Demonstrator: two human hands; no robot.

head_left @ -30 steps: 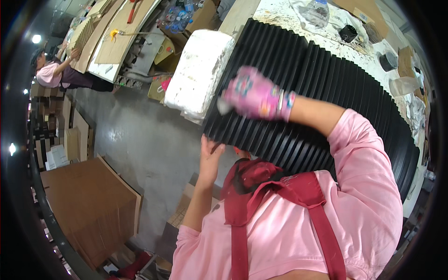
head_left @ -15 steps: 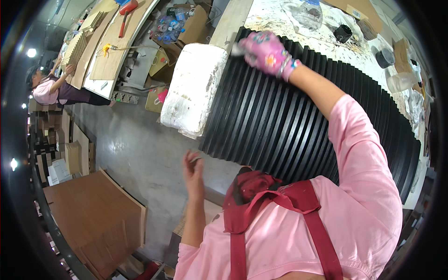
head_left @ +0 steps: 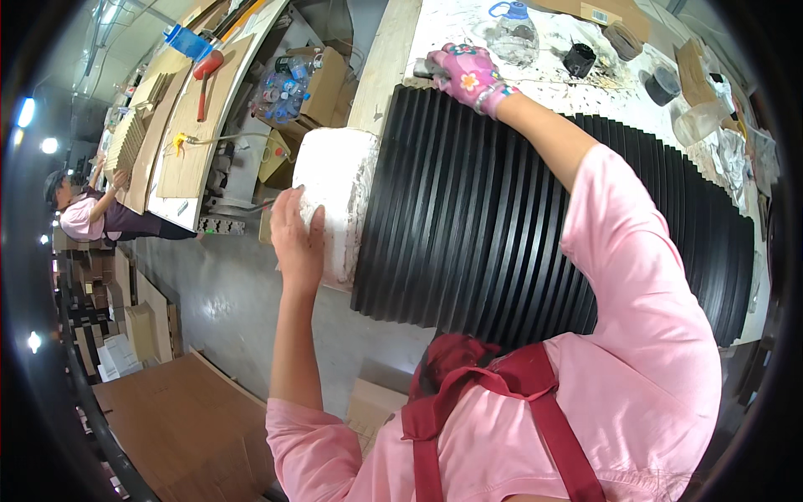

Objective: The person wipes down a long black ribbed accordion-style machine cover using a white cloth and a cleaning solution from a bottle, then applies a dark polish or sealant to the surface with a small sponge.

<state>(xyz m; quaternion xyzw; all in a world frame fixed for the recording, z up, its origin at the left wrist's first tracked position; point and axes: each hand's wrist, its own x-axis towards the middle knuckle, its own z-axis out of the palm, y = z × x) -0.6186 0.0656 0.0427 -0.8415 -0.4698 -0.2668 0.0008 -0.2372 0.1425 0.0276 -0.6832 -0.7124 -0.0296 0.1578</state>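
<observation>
A long row of black ridged strips [head_left: 468, 226] lies side by side in front of me. My right hand [head_left: 467, 77], in a pink flowered glove, is past their far left ends. Its fingers close around a small greyish thing that I cannot make out clearly. To the left of the strips is a white, block-shaped bundle [head_left: 345, 171] with dark smears. My bare left hand [head_left: 299, 238] rests at its left side, fingers stretched out and thumb apart, holding nothing visible.
On the stained white tabletop [head_left: 435, 25] stand a clear jug [head_left: 514, 38] and a black cup [head_left: 579, 60]. A carton of plastic bottles [head_left: 326, 88] is at the far left. Beyond it, a co-worker [head_left: 88, 213] handles pale strips. A large cardboard box [head_left: 180, 418] sits lower left.
My left hand has moved from above the floor forward and left to the white bundle. My right hand has gone from over the strips to just beyond their far ends. The view has shifted.
</observation>
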